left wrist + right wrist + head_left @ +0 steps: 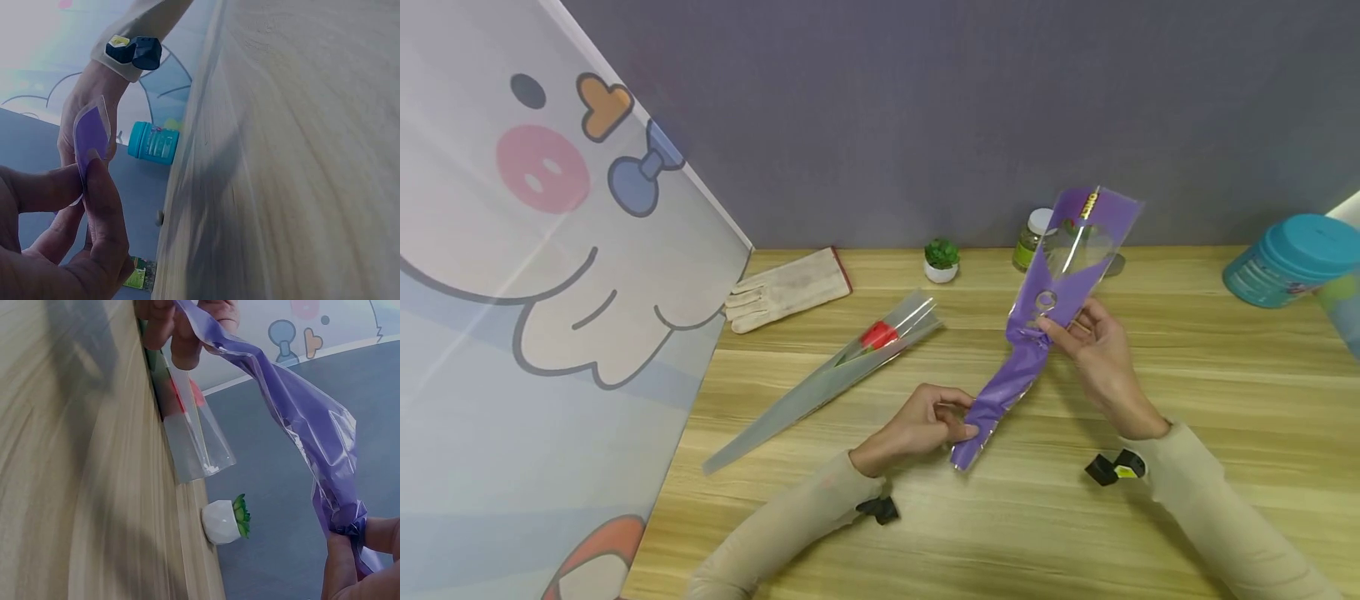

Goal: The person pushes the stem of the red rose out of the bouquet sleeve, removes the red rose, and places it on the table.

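A purple flower sleeve [1007, 385] with a clear window slants up over the table, its lower half creased and bent. Between thumb and fingers, my left hand [921, 423] pinches its narrow bottom end. My right hand [1105, 358] pinches it near the middle, where the film is gathered into folds. In the right wrist view the purple film [306, 422] stretches between both hands. A little dark red and green shows through the window. Left of my hands, a red rose [878, 335] lies in a clear and grey sleeve [797, 400] on the table.
Toward the back stand a potted succulent [942, 260], a small jar with a white lid [1040, 221] partly behind the purple sleeve, and a turquoise tub [1285, 262]. A white work glove [793, 292] lies at the back left. Walls border the table [1225, 400] behind and left.
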`<state>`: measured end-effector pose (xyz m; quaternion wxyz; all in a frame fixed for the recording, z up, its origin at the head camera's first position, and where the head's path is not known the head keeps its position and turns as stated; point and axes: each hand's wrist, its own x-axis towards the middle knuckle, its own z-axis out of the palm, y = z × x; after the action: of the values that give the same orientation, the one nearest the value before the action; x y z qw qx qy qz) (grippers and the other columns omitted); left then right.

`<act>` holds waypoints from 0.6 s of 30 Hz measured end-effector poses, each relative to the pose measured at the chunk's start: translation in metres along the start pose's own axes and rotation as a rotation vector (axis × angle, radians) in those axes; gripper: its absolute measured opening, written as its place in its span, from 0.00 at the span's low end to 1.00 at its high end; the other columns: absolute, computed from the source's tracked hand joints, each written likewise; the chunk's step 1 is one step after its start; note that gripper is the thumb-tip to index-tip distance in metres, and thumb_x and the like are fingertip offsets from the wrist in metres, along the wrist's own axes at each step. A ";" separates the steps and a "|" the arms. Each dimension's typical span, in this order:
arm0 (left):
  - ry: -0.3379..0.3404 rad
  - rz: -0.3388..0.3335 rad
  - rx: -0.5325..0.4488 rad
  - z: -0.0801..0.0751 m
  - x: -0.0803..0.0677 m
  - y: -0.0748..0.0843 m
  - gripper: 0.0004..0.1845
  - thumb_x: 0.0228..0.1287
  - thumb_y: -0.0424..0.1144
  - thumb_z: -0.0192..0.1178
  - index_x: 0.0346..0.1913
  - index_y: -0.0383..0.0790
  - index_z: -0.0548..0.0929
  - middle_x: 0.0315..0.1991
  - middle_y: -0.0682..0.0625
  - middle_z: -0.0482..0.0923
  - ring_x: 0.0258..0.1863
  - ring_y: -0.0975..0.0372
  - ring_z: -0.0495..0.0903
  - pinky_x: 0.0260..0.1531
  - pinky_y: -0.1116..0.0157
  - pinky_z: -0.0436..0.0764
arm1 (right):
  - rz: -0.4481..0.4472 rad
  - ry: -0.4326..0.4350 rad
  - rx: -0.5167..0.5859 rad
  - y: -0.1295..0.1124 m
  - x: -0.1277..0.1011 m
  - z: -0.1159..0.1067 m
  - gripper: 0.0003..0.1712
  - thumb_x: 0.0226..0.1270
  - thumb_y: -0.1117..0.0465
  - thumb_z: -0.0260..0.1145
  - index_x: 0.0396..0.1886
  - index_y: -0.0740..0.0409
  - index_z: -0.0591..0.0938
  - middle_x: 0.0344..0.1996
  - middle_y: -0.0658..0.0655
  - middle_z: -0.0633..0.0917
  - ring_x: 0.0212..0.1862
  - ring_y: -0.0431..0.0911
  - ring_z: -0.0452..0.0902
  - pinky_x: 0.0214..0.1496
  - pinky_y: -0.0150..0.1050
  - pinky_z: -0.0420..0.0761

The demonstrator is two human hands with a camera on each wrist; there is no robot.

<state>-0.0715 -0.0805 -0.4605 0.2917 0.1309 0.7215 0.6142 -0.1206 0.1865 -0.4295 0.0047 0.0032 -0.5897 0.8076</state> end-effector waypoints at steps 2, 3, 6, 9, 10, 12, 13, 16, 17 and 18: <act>0.002 -0.002 -0.005 0.000 0.001 0.000 0.15 0.64 0.27 0.68 0.54 0.31 0.87 0.35 0.36 0.89 0.22 0.67 0.74 0.22 0.72 0.70 | 0.000 0.001 -0.008 0.000 0.000 0.000 0.23 0.69 0.73 0.69 0.59 0.53 0.76 0.48 0.47 0.87 0.48 0.35 0.87 0.52 0.27 0.85; 0.005 -0.004 -0.007 0.000 0.001 0.000 0.15 0.64 0.27 0.68 0.54 0.31 0.87 0.34 0.38 0.89 0.22 0.66 0.74 0.22 0.72 0.70 | 0.000 0.002 -0.007 0.000 0.000 0.000 0.23 0.69 0.73 0.69 0.59 0.53 0.76 0.49 0.47 0.87 0.48 0.35 0.87 0.52 0.27 0.85; 0.014 -0.013 -0.021 0.000 0.001 0.000 0.15 0.64 0.27 0.68 0.54 0.31 0.87 0.30 0.46 0.87 0.21 0.67 0.73 0.21 0.72 0.70 | -0.003 0.002 -0.009 0.001 -0.001 0.000 0.24 0.69 0.73 0.69 0.60 0.53 0.76 0.49 0.47 0.86 0.48 0.35 0.87 0.52 0.27 0.85; 0.021 -0.020 -0.035 0.000 0.002 -0.001 0.15 0.64 0.26 0.68 0.54 0.31 0.87 0.27 0.54 0.85 0.20 0.69 0.71 0.21 0.72 0.70 | -0.011 -0.002 -0.009 0.002 -0.001 0.000 0.24 0.69 0.74 0.69 0.60 0.53 0.76 0.49 0.47 0.87 0.48 0.35 0.87 0.52 0.27 0.85; 0.023 -0.021 -0.037 0.000 0.002 -0.001 0.15 0.64 0.26 0.68 0.54 0.31 0.87 0.27 0.55 0.84 0.20 0.69 0.71 0.21 0.72 0.70 | -0.013 -0.003 -0.010 0.002 -0.001 -0.001 0.24 0.69 0.74 0.69 0.60 0.53 0.76 0.50 0.47 0.87 0.49 0.35 0.87 0.52 0.27 0.85; 0.025 -0.021 -0.038 0.000 0.003 -0.002 0.15 0.64 0.26 0.68 0.54 0.31 0.87 0.27 0.56 0.84 0.20 0.70 0.71 0.21 0.73 0.70 | -0.017 -0.004 -0.011 0.003 -0.002 -0.001 0.24 0.69 0.74 0.69 0.60 0.53 0.76 0.50 0.47 0.87 0.49 0.35 0.87 0.53 0.27 0.85; 0.027 -0.020 -0.035 0.000 0.004 -0.002 0.15 0.64 0.26 0.68 0.54 0.31 0.87 0.27 0.55 0.84 0.20 0.70 0.71 0.21 0.73 0.70 | -0.019 -0.004 -0.011 0.004 -0.002 -0.001 0.24 0.69 0.74 0.68 0.60 0.53 0.77 0.50 0.46 0.87 0.49 0.35 0.87 0.53 0.27 0.85; 0.037 -0.013 -0.024 0.001 0.005 -0.003 0.15 0.64 0.26 0.68 0.53 0.30 0.87 0.28 0.52 0.85 0.20 0.69 0.72 0.21 0.73 0.71 | -0.021 -0.001 -0.022 0.005 -0.002 -0.001 0.23 0.69 0.74 0.68 0.59 0.53 0.77 0.50 0.46 0.87 0.49 0.34 0.87 0.53 0.26 0.85; 0.040 -0.011 -0.019 0.001 0.006 -0.003 0.15 0.63 0.26 0.68 0.53 0.30 0.87 0.29 0.49 0.86 0.20 0.69 0.73 0.21 0.73 0.71 | -0.022 0.002 -0.029 0.005 -0.002 -0.001 0.23 0.69 0.74 0.69 0.59 0.53 0.77 0.50 0.46 0.87 0.49 0.34 0.87 0.53 0.26 0.85; 0.044 -0.009 -0.015 0.001 0.007 -0.003 0.15 0.63 0.26 0.68 0.53 0.30 0.87 0.29 0.47 0.87 0.20 0.69 0.73 0.21 0.73 0.72 | -0.022 0.003 -0.035 0.005 -0.002 -0.002 0.23 0.69 0.74 0.69 0.59 0.52 0.77 0.50 0.46 0.87 0.49 0.34 0.86 0.53 0.26 0.84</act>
<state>-0.0759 -0.0771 -0.4650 0.2793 0.1119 0.7237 0.6210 -0.1185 0.1865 -0.4348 0.0145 0.0084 -0.6035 0.7972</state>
